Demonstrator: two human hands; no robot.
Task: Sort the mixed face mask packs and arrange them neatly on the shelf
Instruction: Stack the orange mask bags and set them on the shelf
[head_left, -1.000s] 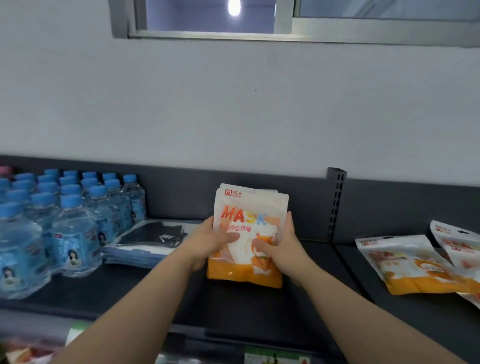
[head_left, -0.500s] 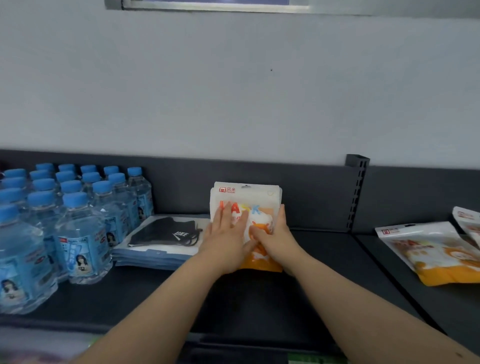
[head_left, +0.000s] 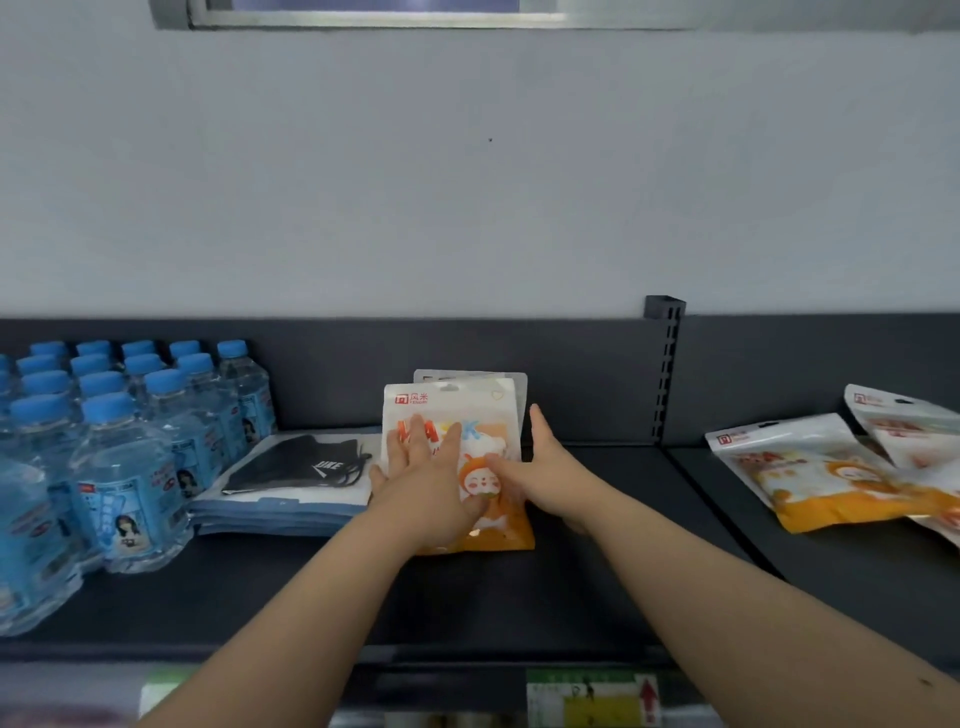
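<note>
Orange mask pack under left hand, right hand beside.

Light is dim, cool and even, shadows on the shelf faint. Edges bend; the orange packs at right look blurred.

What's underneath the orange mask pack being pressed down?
A second pack; only its pale top and right edges peek out. The orange mask pack covers the rest.
</note>
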